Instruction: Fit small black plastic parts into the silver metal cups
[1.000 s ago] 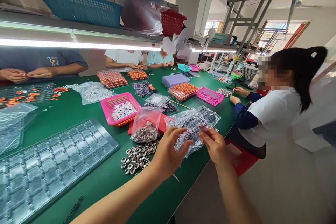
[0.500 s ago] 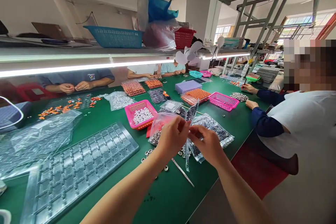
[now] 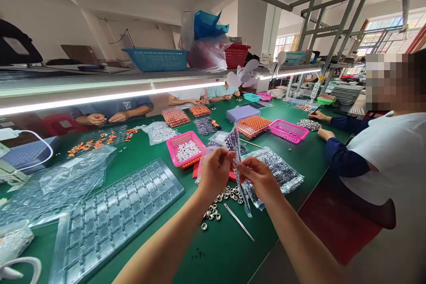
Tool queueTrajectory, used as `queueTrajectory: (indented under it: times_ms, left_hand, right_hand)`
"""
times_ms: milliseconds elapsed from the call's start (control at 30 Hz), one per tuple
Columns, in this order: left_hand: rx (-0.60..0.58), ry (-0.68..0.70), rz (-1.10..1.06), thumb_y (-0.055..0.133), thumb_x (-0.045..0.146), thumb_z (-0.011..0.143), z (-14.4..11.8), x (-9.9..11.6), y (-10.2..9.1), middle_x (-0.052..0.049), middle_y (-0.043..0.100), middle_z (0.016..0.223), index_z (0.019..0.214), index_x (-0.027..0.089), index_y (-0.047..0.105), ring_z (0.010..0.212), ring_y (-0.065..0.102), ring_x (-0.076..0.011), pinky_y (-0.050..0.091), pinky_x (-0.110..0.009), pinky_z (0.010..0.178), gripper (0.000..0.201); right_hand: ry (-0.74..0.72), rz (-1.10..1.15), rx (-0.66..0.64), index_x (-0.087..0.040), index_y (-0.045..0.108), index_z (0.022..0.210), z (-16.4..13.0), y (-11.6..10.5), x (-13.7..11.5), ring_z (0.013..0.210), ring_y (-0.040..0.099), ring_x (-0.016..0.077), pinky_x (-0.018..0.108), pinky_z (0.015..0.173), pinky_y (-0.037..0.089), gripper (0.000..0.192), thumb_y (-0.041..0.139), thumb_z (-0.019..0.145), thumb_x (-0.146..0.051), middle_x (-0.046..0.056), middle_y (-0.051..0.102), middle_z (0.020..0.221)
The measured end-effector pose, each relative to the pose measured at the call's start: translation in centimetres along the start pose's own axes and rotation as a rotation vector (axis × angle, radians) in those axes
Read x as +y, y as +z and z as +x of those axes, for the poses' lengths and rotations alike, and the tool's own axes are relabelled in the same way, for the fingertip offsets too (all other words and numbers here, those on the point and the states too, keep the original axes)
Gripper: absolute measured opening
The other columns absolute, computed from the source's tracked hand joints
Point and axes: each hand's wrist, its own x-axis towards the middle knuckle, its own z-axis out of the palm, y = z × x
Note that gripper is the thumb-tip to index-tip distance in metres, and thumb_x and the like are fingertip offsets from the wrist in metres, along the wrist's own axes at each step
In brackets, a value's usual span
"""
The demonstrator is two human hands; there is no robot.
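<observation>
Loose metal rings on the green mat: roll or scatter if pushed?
The metal rings look small, round and unstacked, so a push would probably scatter them. Most seem to lie flat, so rolling far looks unlikely. The green mat may add some grip.

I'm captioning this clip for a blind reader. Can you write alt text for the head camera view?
Two bare hands, left hand and right hand, pinch a clear plastic bag of small dark parts upright above a green worktable, over loose metal rings and tweezers. A clear compartment tray lies left; seated co-workers ring the table.
</observation>
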Motion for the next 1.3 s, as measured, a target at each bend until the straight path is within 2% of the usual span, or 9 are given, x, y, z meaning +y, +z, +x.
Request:
queueTrajectory:
  times_ms: [300,467,667,800,867,967,1067,1200,1300]
  left_hand:
    - [0.059,0.014,-0.055,0.059,0.038,0.087,-0.1,-0.1,0.3,0.001,0.058,0.056,0.069,0.022,0.052,0.052,0.055,-0.0141,0.043,-0.026,0.055,0.025]
    - [0.26,-0.027,-0.162,0.061,0.047,0.084,1.7,-0.4,-1.7,0.003,0.056,0.052,0.066,0.021,0.05,0.049,0.052,-0.0117,0.043,-0.025,0.055,0.034]
    - [0.145,-0.054,-0.277,0.065,0.052,0.079,1.7,0.1,-1.2,0.005,0.053,0.057,0.072,0.021,0.049,0.052,0.055,-0.0117,0.048,-0.025,0.056,0.036]
    - [0.116,-0.021,-0.255,0.065,0.053,0.079,1.2,0.0,-0.8,0.005,0.053,0.06,0.074,0.021,0.051,0.054,0.055,-0.0115,0.049,-0.024,0.056,0.036]
    - [0.105,0.016,-0.199,0.063,0.051,0.082,1.0,-0.1,-0.8,0.005,0.053,0.06,0.073,0.021,0.05,0.054,0.055,-0.0115,0.048,-0.024,0.057,0.033]
    - [0.076,0.076,-0.094,0.058,0.046,0.087,0.6,-0.1,-0.6,0.004,0.055,0.059,0.07,0.021,0.049,0.055,0.055,-0.0122,0.045,-0.024,0.058,0.031]
    - [0.039,0.108,-0.046,0.054,0.042,0.09,0.2,0.0,-0.2,0.002,0.057,0.06,0.068,0.022,0.05,0.058,0.056,-0.0135,0.043,-0.025,0.06,0.03]
    - [0.027,0.147,-0.013,0.052,0.039,0.091,0.0,0.2,0.2,0.002,0.056,0.061,0.069,0.022,0.05,0.059,0.054,-0.0137,0.042,-0.025,0.061,0.028]
    - [0.038,0.154,-0.013,0.054,0.038,0.09,-0.1,0.4,0.2,0.003,0.055,0.061,0.068,0.022,0.048,0.058,0.053,-0.0134,0.041,-0.025,0.06,0.028]
  right_hand:
    - [0.019,0.27,0.178,-0.019,0.066,0.07,-0.4,0.9,0.7,0.052,0.052,0.0103,0.022,0.051,0.043,0.025,0.082,0.068,-0.038,-0.002,0.058,0.061]
    - [-0.073,0.294,0.299,-0.021,0.064,0.073,-1.1,-1.5,0.8,0.055,0.052,0.01,0.022,0.054,0.044,0.023,0.081,0.071,-0.037,-0.003,0.058,0.064]
    - [-0.146,0.045,0.304,-0.022,0.066,0.079,-1.3,-3.1,0.8,0.059,0.057,0.0122,0.025,0.061,0.047,0.02,0.073,0.08,-0.04,-0.002,0.061,0.065]
    - [0.039,-0.258,0.1,-0.022,0.072,0.092,-1.6,-4.7,-0.3,0.066,0.064,0.0172,0.028,0.061,0.05,0.025,0.073,0.079,-0.042,0.002,0.069,0.077]
    - [0.101,-0.314,0.075,-0.022,0.072,0.104,-1.8,-5.7,-0.9,0.072,0.066,0.0195,0.029,0.06,0.05,0.034,0.075,0.077,-0.042,0.005,0.071,0.089]
    - [0.015,-0.272,0.188,-0.022,0.071,0.11,-1.8,-6.3,-1.7,0.075,0.064,0.0194,0.029,0.063,0.049,0.038,0.073,0.078,-0.043,0.006,0.071,0.094]
    - [-0.11,-0.105,0.276,-0.021,0.074,0.099,-1.6,-6.1,-2.5,0.072,0.06,0.0179,0.029,0.064,0.048,0.03,0.072,0.078,-0.042,0.005,0.068,0.083]
    - [-0.223,0.221,0.264,-0.022,0.074,0.084,-1.2,-5.7,-3.6,0.068,0.055,0.0163,0.03,0.064,0.047,0.02,0.068,0.077,-0.039,0.003,0.06,0.072]
    - [-0.276,0.186,0.283,-0.023,0.073,0.081,-1.2,-5.6,-3.8,0.068,0.054,0.0169,0.03,0.065,0.047,0.018,0.067,0.077,-0.04,0.002,0.058,0.072]
